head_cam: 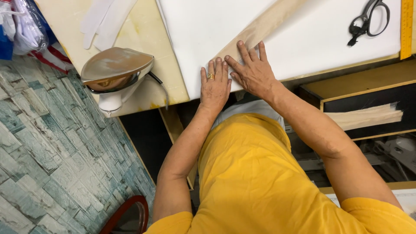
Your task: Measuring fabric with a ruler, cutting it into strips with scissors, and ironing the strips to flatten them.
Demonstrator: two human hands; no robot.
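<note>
Your left hand (214, 86) and right hand (253, 71) lie flat and open, side by side, pressing the end of a tan cloth strip (260, 28) on the white sheet (312, 34). An iron (115, 76) stands nearby on your left. Scissors (369, 19) lie well away.

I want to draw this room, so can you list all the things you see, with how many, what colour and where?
fabric strip: 1, beige, diagonal on the white pad, under both hands
white pad: 1, white, on the table
iron: 1, silver and white, standing on end at the table's left corner
scissors: 1, black, top right on the pad
ruler: 1, yellow, right edge
left hand: 1, gold ring, flat on the strip's end
right hand: 1, flat on the strip
</note>
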